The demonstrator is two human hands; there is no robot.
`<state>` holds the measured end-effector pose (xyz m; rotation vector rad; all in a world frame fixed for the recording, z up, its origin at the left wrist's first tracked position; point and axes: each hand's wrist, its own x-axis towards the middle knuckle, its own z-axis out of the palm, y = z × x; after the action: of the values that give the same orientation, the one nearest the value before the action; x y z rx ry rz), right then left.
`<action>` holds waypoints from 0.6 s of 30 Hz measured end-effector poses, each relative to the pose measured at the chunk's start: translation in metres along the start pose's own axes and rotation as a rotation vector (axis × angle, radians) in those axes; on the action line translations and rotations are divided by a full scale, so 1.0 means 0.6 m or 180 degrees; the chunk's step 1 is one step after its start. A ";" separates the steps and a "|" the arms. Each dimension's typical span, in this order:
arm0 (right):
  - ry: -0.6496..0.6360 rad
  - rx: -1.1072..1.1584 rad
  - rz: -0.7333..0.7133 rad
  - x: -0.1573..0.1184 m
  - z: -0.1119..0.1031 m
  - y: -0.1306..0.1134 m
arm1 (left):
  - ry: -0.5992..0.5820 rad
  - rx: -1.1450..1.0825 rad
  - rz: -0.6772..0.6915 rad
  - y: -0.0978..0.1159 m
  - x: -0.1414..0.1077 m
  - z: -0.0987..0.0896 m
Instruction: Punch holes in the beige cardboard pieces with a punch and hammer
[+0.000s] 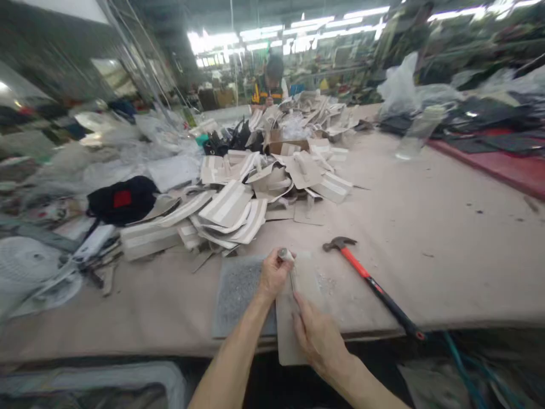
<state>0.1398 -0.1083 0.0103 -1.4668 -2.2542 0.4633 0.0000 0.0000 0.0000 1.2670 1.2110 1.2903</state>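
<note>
A long pale panel [286,343] lies over the right part of a grey speckled board [238,295], its near end overhanging the table edge. My left hand [271,277] is closed, pinching a short whitish cylindrical piece with a grey round end [286,255] near the panel's far end; its exact kind is unclear. Nearer to me, my right hand [319,335] is closed on the panel, fingers by a narrow strip running along it. What lies under those fingers is hidden. To the right rests a claw hammer [361,270] with a red and black handle.
A heap of beige panels with white stripes [230,204] covers the table's middle. At left are a black cap-like item [123,199] and a white fan [29,267]. A clear container [419,133] stands back right, near dark sheets [489,125]. Another person [272,76] is behind.
</note>
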 end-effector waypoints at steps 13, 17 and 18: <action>0.0313 -0.1500 0.1356 0.030 -0.122 0.204 | -0.0083 0.0085 -0.0084 -0.016 -0.008 -0.004; -0.0299 -0.1518 0.1702 0.029 -0.135 0.245 | -0.0191 0.0277 0.0005 -0.020 -0.004 -0.005; -0.0344 -0.1271 0.1797 0.032 -0.138 0.247 | -0.0243 0.0309 0.0018 -0.019 -0.001 -0.006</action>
<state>0.2905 -0.0283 0.0129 -2.3519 -2.0641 0.2588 -0.0036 0.0001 -0.0112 1.3778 1.2290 1.1886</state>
